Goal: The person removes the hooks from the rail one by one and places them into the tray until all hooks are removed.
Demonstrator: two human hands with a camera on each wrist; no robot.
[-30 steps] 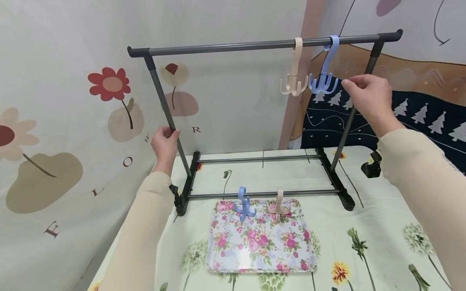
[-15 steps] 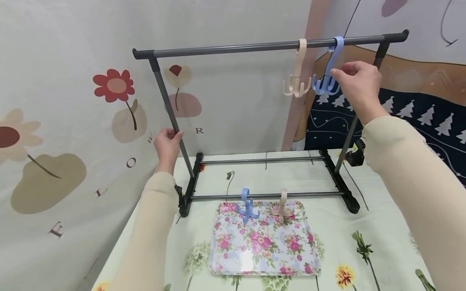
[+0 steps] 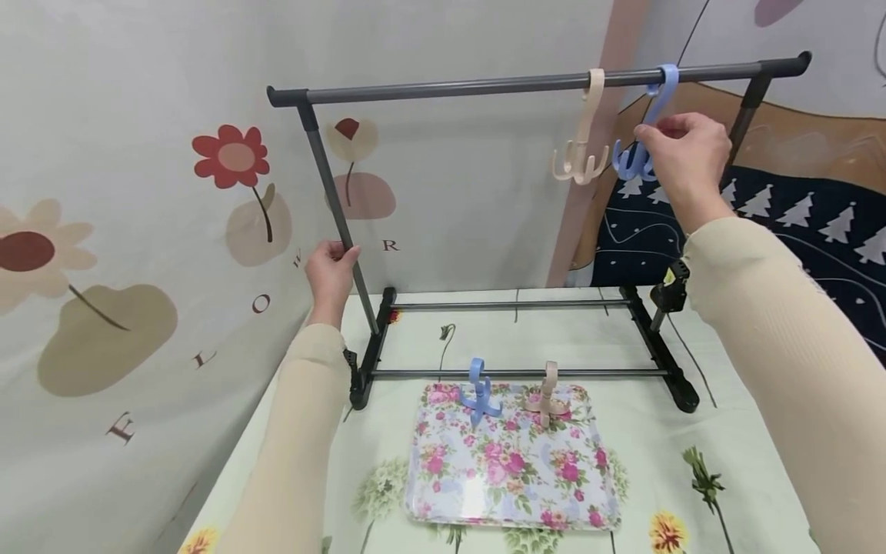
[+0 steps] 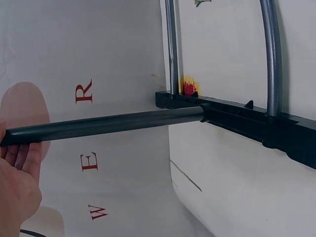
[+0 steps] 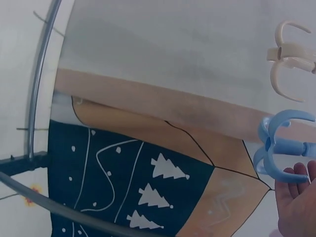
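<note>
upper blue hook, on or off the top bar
On: the upper blue hook loops over the top bar by its curved end and hangs below it.

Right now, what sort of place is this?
Possibly a room at home, judging by the flower-print table cover, the flower-decorated backdrop and a hanging rack with hooks.

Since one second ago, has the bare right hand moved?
Yes: against the grey metal rack, the right hand moved left and upward, toward the hanging blue plastic hook.

PLACE: homelike corner (which room, unclear) | flower-print tablecloth (image 3: 498, 331), back edge before a pale backdrop (image 3: 443, 177) lettered FLOWER | right along that edge, navy tree-print fabric (image 3: 637, 246)
</note>
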